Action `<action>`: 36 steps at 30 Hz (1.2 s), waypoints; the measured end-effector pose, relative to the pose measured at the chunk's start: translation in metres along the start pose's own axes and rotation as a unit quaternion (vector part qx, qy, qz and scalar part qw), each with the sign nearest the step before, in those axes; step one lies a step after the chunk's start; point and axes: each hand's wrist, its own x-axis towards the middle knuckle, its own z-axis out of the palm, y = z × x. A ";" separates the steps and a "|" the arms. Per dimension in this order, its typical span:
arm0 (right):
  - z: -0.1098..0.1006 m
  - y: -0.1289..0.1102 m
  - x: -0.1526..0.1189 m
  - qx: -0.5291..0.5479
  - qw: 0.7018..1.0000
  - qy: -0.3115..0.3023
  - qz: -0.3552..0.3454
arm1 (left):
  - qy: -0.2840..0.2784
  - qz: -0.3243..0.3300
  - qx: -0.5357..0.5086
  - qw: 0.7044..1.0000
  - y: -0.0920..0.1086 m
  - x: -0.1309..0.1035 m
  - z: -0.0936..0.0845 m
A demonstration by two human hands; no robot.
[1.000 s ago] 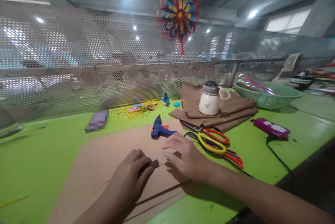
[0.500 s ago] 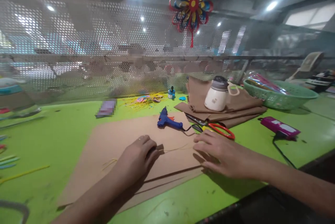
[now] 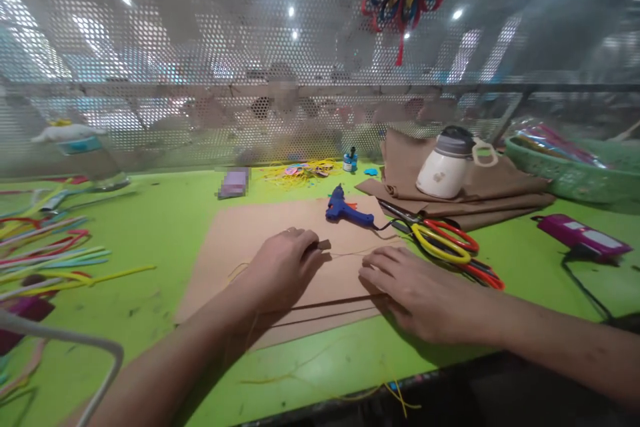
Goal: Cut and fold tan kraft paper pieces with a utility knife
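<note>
My left hand [image 3: 285,260] is closed on a small brown strip [image 3: 324,245], whose end sticks out past the fingertips. A thin yellowish thread [image 3: 345,254] runs from there toward my right hand [image 3: 415,287]. That right hand lies palm down at the right edge of the brown cardboard [image 3: 280,214], fingers stretched out and slightly bent; whether its fingertips touch the thread is hard to make out. Behind both hands, a blue glue gun [image 3: 350,212] rests on the cardboard. Scissors with yellow handles [image 3: 445,245] and red handles [image 3: 463,238] lie beyond my right hand.
A white bottle [image 3: 443,170] stands on folded brown cloth [image 3: 510,197]. Farther right are a green basket [image 3: 565,174] and a magenta power strip [image 3: 583,237]. Coloured strips [image 3: 65,260] crowd the left. Yellow shreds [image 3: 280,174] and a blue small bottle [image 3: 350,160] sit near the mesh.
The view has shifted left and down, showing more coloured strips and loose yellow threads at the table's front edge. My right hand has moved closer to my left, its fingers flatter on the cardboard.
</note>
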 end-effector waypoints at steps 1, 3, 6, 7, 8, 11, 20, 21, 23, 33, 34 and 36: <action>0.000 0.000 0.001 -0.005 1.000 -0.008 -0.007 | 0.002 -0.002 -0.002 1.000 -0.001 0.000 -0.001; 0.000 -0.001 0.005 -0.024 0.999 -0.033 -0.023 | 0.002 -0.007 -0.008 1.000 -0.004 0.002 -0.004; 0.003 0.001 0.009 -0.054 0.997 -0.048 -0.026 | -0.016 -0.013 -0.017 1.000 -0.011 0.005 -0.010; 0.004 0.002 0.010 -0.065 0.996 -0.049 -0.023 | -0.022 -0.016 -0.017 0.999 -0.014 0.006 -0.011; 0.006 0.004 0.010 -0.075 0.996 -0.050 -0.020 | -0.028 -0.019 -0.016 0.999 -0.017 0.007 -0.013; 0.009 0.009 0.011 -0.099 0.993 -0.058 -0.014 | -0.032 -0.025 -0.007 0.999 -0.021 0.008 -0.015; -0.014 0.027 0.010 -0.018 0.998 0.066 -0.012 | -0.023 0.030 -0.035 0.999 -0.023 0.004 -0.016; -0.018 0.027 0.010 0.002 0.998 0.066 -0.012 | -0.032 0.037 -0.033 0.998 -0.024 0.004 -0.016; -0.027 0.027 0.011 0.045 0.998 0.041 -0.009 | -0.054 0.050 -0.025 0.997 -0.023 0.004 -0.016; -0.006 0.067 0.073 -0.155 0.977 0.036 0.144 | -0.081 0.070 0.005 0.994 -0.007 0.000 -0.005; 0.002 0.070 0.078 -0.163 0.975 0.033 0.150 | -0.082 0.072 0.008 0.994 -0.007 0.000 -0.003; 0.016 0.072 0.083 -0.175 0.971 0.034 0.159 | -0.080 0.075 0.005 0.994 -0.009 0.000 0.000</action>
